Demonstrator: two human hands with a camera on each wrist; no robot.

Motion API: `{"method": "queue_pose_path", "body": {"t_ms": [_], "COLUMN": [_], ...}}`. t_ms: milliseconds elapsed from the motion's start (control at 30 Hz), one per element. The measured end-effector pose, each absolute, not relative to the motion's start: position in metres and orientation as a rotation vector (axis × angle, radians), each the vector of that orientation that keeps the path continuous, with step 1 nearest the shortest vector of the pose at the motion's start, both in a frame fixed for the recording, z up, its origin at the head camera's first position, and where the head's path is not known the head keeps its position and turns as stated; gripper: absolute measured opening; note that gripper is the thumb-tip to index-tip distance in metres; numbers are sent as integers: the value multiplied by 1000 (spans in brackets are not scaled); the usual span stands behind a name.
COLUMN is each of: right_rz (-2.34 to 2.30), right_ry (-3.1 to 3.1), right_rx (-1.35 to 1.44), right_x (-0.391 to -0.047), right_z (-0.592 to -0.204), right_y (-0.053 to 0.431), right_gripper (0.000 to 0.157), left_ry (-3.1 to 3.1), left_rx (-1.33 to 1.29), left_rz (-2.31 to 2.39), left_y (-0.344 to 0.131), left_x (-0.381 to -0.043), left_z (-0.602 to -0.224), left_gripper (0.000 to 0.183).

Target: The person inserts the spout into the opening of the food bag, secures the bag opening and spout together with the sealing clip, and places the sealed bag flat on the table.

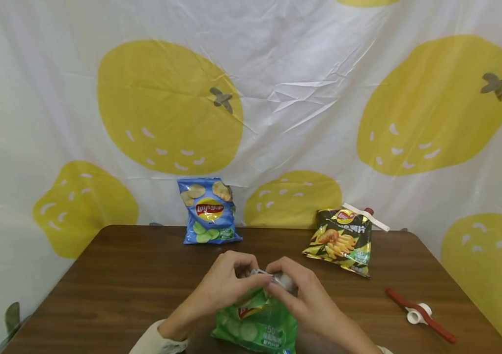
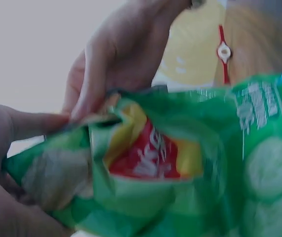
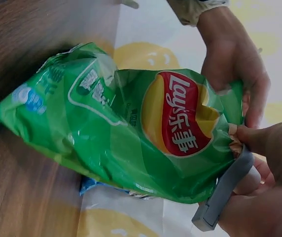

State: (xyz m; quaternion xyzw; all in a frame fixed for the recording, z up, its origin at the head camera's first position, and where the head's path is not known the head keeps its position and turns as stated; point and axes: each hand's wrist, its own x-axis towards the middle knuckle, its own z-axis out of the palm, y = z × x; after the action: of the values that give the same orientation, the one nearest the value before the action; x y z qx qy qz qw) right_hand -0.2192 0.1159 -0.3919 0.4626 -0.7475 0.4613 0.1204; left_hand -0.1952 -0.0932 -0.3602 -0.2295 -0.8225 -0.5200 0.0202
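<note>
A green chip bag [image 1: 251,327] stands low in front of me, its top edge bunched and folded between both hands. My left hand [image 1: 224,285] pinches one side of the top, thumb against the front. With my right hand [image 1: 306,290] I grip a grey bag clip [image 3: 223,192] with a pale rounded part, held along the bag's top edge. Its far portion is hidden by fingers. In the left wrist view, the red logo on the bag [image 2: 220,143] is creased by the fold at the top.
A blue chip bag [image 1: 209,216] leans upright against the curtain at the table's back. To the right rests a black chip bag [image 1: 337,241] with a white clip [image 1: 366,216] across its top. A red clip with a white round centre [image 1: 421,314] lies on the brown table [image 1: 136,275].
</note>
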Motion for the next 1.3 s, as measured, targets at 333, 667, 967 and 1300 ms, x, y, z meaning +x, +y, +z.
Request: {"method": "queue_pose_path", "body": {"t_ms": [333, 667, 967, 1300], "right_rz": [1378, 1399, 1420, 1487], "right_ry": [-2243, -2209, -2562, -2633], "right_rx": [1421, 1449, 1338, 1256], "right_x": [-219, -219, -230, -240], "right_z": [-392, -392, -380, -381], "right_y": [117, 117, 136, 147], "right_gripper": [18, 13, 29, 30], "left_ry": [-2610, -2541, -2599, -2657], "left_rx": [-858, -979, -790, -685], "left_rz": [-1481, -1575, -1516, -1606], "left_y": [-101, -101, -102, -128], "left_x": [-199, -202, -206, -201], "left_z": [-363, -365, -368, -377], "left_gripper": [31, 30, 28, 38]}}
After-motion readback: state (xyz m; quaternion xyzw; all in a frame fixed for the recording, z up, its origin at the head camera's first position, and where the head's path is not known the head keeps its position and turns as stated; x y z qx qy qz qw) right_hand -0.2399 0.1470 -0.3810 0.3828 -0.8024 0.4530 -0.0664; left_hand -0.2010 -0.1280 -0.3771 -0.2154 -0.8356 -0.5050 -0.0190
